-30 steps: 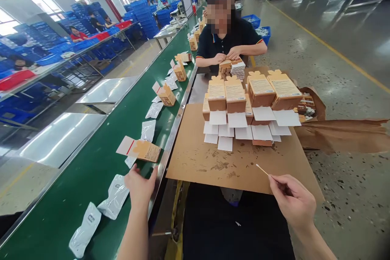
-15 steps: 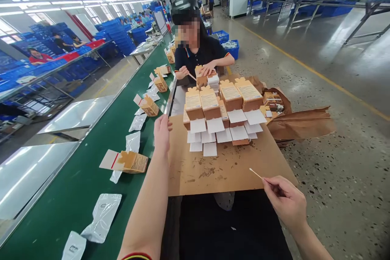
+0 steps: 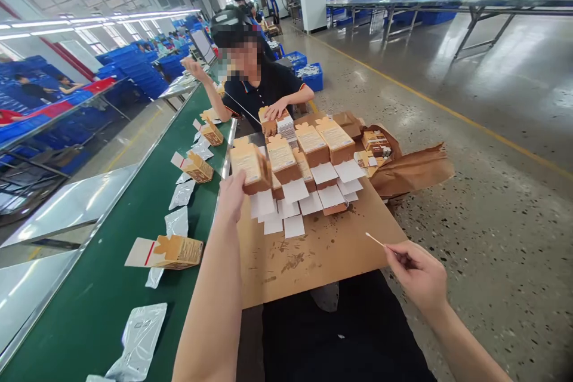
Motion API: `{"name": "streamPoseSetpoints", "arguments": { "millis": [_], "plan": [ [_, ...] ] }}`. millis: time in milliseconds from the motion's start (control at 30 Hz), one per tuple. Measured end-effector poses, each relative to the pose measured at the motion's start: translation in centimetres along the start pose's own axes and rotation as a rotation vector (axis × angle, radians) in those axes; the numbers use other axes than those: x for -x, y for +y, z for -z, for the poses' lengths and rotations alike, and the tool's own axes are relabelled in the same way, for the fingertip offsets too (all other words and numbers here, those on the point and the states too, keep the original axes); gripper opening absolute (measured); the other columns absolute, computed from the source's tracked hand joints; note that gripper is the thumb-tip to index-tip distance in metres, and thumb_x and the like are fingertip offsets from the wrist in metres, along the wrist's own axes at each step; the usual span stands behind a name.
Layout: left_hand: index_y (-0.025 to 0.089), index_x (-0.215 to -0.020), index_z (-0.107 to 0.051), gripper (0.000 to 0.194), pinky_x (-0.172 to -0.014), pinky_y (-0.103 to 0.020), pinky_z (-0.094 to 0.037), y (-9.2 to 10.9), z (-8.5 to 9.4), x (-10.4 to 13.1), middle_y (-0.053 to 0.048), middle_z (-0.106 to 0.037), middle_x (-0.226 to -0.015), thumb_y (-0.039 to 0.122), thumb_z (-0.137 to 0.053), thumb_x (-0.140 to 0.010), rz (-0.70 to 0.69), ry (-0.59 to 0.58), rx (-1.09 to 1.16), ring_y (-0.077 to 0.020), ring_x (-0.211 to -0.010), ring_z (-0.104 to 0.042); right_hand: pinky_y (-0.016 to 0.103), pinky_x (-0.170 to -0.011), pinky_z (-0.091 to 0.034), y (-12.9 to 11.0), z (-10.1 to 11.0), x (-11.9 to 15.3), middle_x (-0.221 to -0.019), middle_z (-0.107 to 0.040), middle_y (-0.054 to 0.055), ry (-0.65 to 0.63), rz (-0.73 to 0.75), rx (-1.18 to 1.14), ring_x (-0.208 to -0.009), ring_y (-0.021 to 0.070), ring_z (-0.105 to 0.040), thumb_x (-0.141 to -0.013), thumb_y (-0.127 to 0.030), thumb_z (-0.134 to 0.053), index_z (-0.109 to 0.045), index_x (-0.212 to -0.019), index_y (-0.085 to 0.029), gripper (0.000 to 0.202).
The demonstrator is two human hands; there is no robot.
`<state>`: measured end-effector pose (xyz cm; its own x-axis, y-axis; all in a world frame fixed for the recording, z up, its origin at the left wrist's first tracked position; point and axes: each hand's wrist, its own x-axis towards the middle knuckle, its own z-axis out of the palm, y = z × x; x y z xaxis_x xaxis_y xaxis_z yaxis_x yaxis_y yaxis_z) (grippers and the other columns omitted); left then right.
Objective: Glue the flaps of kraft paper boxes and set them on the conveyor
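My left hand (image 3: pixel 233 196) is closed on the near left side of a tan cardboard box (image 3: pixel 251 166), which looks slightly blurred and tilted. A white flap hangs at its bottom edge. Beside it stands a group of similar boxes (image 3: pixel 283 158), some stacked, with white flaps (image 3: pixel 330 197) sticking out toward me. In my right hand (image 3: pixel 418 277), a cotton swab (image 3: pixel 374 239) is pinched between thumb and fingers, its white tip pointing up and left over the brown cardboard sheet (image 3: pixel 313 268). My left fingertips are partly hidden behind the box.
On my left runs a green conveyor belt (image 3: pixel 89 292) carrying open boxes (image 3: pixel 179 252) and silver pouches (image 3: pixel 142 334). Across from me a co-worker (image 3: pixel 255 86) rests a hand on another box. Torn brown paper (image 3: pixel 414 170) surrounds more cartons at the right.
My left hand has moved from above the belt's edge to the leftmost box and taken hold of it. The co-worker's arm has risen. My right hand still holds the swab.
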<state>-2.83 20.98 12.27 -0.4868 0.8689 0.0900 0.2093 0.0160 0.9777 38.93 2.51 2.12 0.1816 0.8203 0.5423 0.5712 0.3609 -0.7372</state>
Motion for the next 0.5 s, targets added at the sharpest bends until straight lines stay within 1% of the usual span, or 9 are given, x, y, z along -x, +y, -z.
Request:
{"name": "streamPoseSetpoints", "arguments": {
  "millis": [67, 133, 167, 233, 333, 400, 467, 500],
  "plan": [
    [0.020, -0.128, -0.085, 0.045, -0.134, -0.056, -0.054, 0.3, 2.5, 2.8, -0.015, -0.082, -0.145, 0.056, -0.081, -0.100, 0.041, 0.030, 0.161, -0.0384, -0.150, -0.072, 0.031, -0.058, -0.055, 0.8, -0.7, -1.3, -0.067, -0.073, 0.002, -0.022, -0.010, 0.062, -0.056, 0.0175, -0.064, -0.108, -0.035, -0.074, -0.081, -0.083, -0.025, 0.028],
    [0.021, -0.138, -0.084, 0.052, -0.135, -0.052, -0.054, 0.0, 4.9, 6.2, -0.013, -0.083, -0.150, 0.056, -0.082, -0.099, 0.052, 0.065, 0.363, -0.0359, -0.154, -0.070, 0.032, -0.061, -0.054, 1.6, -1.8, -3.2, -0.069, -0.072, 0.002, -0.089, -0.012, 0.100, -0.059, 0.0188, -0.063, -0.108, -0.033, -0.070, -0.079, -0.082, -0.025, 0.028],
    [0.023, -0.141, -0.083, 0.054, -0.134, -0.052, -0.055, -0.5, 5.9, 8.0, -0.012, -0.083, -0.152, 0.055, -0.085, -0.098, 0.084, 0.079, 0.432, -0.0361, -0.156, -0.070, 0.032, -0.064, -0.054, 1.9, -2.6, -4.2, -0.070, -0.071, 0.002, -0.128, -0.008, 0.107, -0.061, 0.0194, -0.063, -0.107, -0.031, -0.069, -0.077, -0.082, -0.026, 0.027],
    [0.026, -0.142, -0.084, 0.055, -0.131, -0.051, -0.059, -2.1, 7.5, 11.4, -0.011, -0.085, -0.152, 0.050, -0.090, -0.093, 0.211, 0.093, 0.514, -0.0369, -0.156, -0.070, 0.032, -0.068, -0.052, 2.5, -4.2, -6.2, -0.073, -0.069, 0.002, -0.206, 0.009, 0.118, -0.066, 0.0197, -0.064, -0.104, -0.025, -0.068, -0.073, -0.080, -0.026, 0.024],
    [0.027, -0.139, -0.085, 0.061, -0.123, -0.048, -0.064, -5.9, 8.6, 15.9, -0.011, -0.088, -0.144, 0.042, -0.097, -0.082, 0.441, 0.104, 0.538, -0.0382, -0.150, -0.074, 0.030, -0.070, -0.048, 3.3, -6.6, -8.6, -0.076, -0.067, 0.001, -0.341, 0.037, 0.175, -0.070, 0.0185, -0.062, -0.098, -0.015, -0.067, -0.065, -0.075, -0.026, 0.025],
    [0.025, -0.137, -0.085, 0.067, -0.116, -0.051, -0.069, -8.5, 8.7, 18.2, -0.013, -0.089, -0.140, 0.045, -0.101, -0.075, 0.547, 0.091, 0.494, -0.0418, -0.144, -0.078, 0.030, -0.069, -0.045, 3.7, -7.8, -9.7, -0.077, -0.066, 0.001, -0.429, 0.058, 0.222, -0.070, 0.0182, -0.060, -0.094, -0.010, -0.066, -0.060, -0.073, -0.026, 0.027],
    [0.025, -0.135, -0.085, 0.073, -0.111, -0.055, -0.071, -10.4, 8.4, 20.0, -0.015, -0.089, -0.140, 0.054, -0.105, -0.071, 0.577, 0.050, 0.420, -0.0461, -0.139, -0.080, 0.030, -0.069, -0.045, 3.9, -8.6, -10.5, -0.076, -0.065, 0.001, -0.475, 0.077, 0.239, -0.071, 0.0186, -0.060, -0.091, -0.007, -0.066, -0.056, -0.071, -0.027, 0.030],
    [0.024, -0.134, -0.084, 0.075, -0.111, -0.057, -0.072, -11.0, 8.2, 20.6, -0.016, -0.088, -0.141, 0.057, -0.107, -0.070, 0.567, 0.015, 0.389, -0.0475, -0.138, -0.081, 0.031, -0.069, -0.045, 4.0, -8.8, -10.9, -0.075, -0.065, 0.001, -0.487, 0.086, 0.239, -0.071, 0.0190, -0.060, -0.091, -0.007, -0.066, -0.055, -0.070, -0.027, 0.031]
  ]
}}
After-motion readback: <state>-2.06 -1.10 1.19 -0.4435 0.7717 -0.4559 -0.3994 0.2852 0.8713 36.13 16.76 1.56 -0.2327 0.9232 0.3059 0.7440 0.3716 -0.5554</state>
